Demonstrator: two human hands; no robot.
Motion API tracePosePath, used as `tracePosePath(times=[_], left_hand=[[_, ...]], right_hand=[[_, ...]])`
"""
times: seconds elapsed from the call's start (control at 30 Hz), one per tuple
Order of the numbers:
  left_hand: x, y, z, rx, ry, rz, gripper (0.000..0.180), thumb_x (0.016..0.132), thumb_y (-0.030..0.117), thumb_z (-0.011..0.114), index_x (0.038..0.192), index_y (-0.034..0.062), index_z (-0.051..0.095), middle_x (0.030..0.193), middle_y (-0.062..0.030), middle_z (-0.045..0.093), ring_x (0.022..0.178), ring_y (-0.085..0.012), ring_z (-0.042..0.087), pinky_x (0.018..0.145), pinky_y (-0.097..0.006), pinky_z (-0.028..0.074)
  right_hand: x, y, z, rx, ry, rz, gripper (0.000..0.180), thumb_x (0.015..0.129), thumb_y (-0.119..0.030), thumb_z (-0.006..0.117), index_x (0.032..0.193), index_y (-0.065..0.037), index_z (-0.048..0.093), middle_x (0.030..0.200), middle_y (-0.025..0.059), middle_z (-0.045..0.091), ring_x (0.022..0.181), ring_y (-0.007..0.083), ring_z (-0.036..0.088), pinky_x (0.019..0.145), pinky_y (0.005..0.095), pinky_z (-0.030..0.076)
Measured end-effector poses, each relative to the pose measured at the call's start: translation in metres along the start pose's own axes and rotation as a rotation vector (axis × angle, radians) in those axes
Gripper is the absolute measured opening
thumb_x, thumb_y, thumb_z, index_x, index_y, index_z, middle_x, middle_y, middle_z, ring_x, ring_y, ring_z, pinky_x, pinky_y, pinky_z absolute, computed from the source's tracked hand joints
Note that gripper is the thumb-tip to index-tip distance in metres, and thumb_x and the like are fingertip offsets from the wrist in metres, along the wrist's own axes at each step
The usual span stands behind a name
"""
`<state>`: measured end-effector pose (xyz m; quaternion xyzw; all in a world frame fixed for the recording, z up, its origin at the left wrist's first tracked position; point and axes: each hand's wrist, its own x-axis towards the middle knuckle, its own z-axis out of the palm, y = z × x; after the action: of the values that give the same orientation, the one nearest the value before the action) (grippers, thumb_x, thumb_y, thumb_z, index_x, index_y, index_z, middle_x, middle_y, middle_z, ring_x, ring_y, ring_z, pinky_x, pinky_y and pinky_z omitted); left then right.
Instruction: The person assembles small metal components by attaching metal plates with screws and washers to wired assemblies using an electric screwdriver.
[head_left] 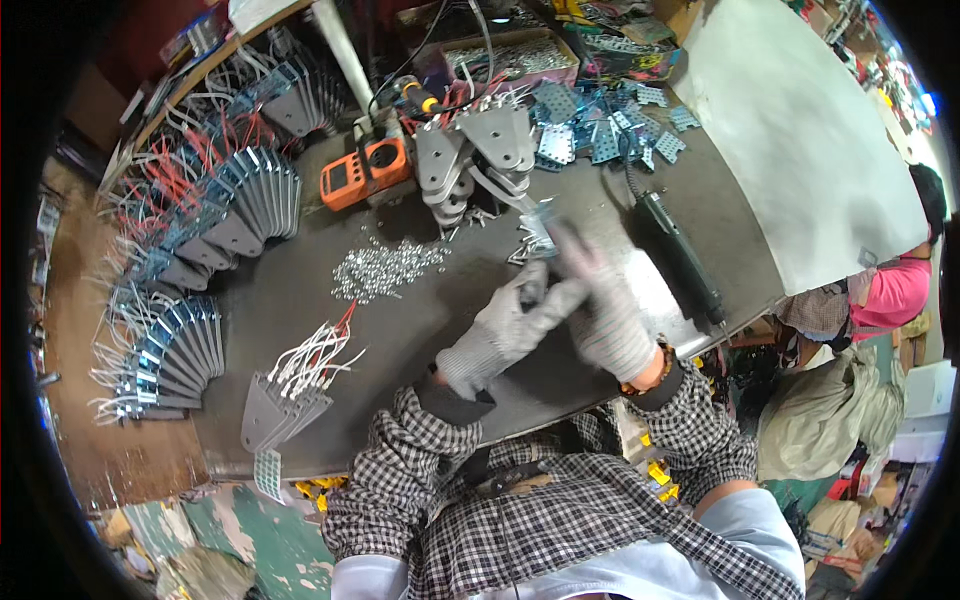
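- The left hand (505, 325) and the right hand (600, 305), both in grey knit gloves, are closed together on a small grey metal plate (535, 290), partly hidden, above the dark desk (300, 300).
- In my judgement, the plate can slip and scatter the heap of small silver screws (385, 268) nearby.

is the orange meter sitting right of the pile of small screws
No, the orange meter sits up and to the left of the pile of small screws on the dark table, away from the gloved hands.
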<state>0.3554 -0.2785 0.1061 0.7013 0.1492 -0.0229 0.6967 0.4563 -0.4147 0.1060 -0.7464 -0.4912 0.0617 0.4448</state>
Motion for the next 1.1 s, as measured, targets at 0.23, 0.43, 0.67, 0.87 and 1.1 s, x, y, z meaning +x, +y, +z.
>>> tracePosePath(times=[0.23, 0.43, 0.67, 0.87, 1.1], left_hand=[[0.169, 0.045, 0.034, 1.025, 0.586, 0.322, 0.051, 0.085, 0.04, 0.067, 0.12, 0.0035, 0.058, 0.111, -0.0161, 0.061, 0.108, -0.027, 0.059, 0.093, -0.039, 0.048], [0.223, 0.054, 0.026, 1.21, 0.761, 0.26, 0.036, 0.08, 0.032, 0.068, 0.105, 0.0071, 0.06, 0.106, -0.014, 0.059, 0.101, -0.0298, 0.059, 0.086, -0.04, 0.048], [0.093, 0.035, 0.036, 0.539, 0.258, 0.656, 0.031, 0.087, 0.007, 0.063, 0.117, -0.0011, 0.057, 0.103, -0.0128, 0.063, 0.083, -0.0177, 0.061, 0.078, -0.03, 0.05], [0.019, 0.005, 0.021, 0.206, 0.767, 0.56, 0.032, 0.081, 0.005, 0.07, 0.109, 0.0001, 0.056, 0.11, -0.0081, 0.053, 0.097, -0.0185, 0.056, 0.088, -0.03, 0.047], [-0.018, -0.006, -0.009, 0.09, 0.756, 0.568, 0.009, 0.086, -0.002, 0.065, 0.089, -0.0036, 0.056, 0.102, -0.0093, 0.058, 0.093, -0.0154, 0.055, 0.082, -0.026, 0.046]], right_hand=[[-0.028, 0.028, -0.057, 0.863, 0.596, 0.3, 0.074, 0.084, -0.001, 0.049, 0.152, -0.011, 0.023, 0.131, 0.0114, 0.052, 0.099, 0.0184, 0.061, 0.08, 0.0297, 0.052], [-0.039, 0.014, -0.064, 0.979, 0.636, 0.368, 0.079, 0.083, -0.004, 0.054, 0.153, -0.011, 0.019, 0.13, 0.0149, 0.051, 0.095, 0.0214, 0.062, 0.077, 0.03, 0.053], [-0.037, 0.017, -0.051, 1.277, 0.26, 0.483, 0.081, 0.08, -0.008, 0.061, 0.151, -0.008, 0.023, 0.131, 0.0127, 0.052, 0.094, 0.0204, 0.065, 0.071, 0.0281, 0.054], [-0.026, -0.015, -0.008, 1.513, 0.076, 0.397, 0.091, 0.079, -0.016, 0.069, 0.153, -0.009, 0.017, 0.138, 0.0087, 0.046, 0.107, 0.0209, 0.059, 0.079, 0.0308, 0.051], [-0.019, -0.048, 0.009, 1.445, -0.119, 0.47, 0.091, 0.081, -0.013, 0.068, 0.154, -0.009, 0.014, 0.14, 0.0097, 0.044, 0.103, 0.0194, 0.06, 0.078, 0.0315, 0.052]])
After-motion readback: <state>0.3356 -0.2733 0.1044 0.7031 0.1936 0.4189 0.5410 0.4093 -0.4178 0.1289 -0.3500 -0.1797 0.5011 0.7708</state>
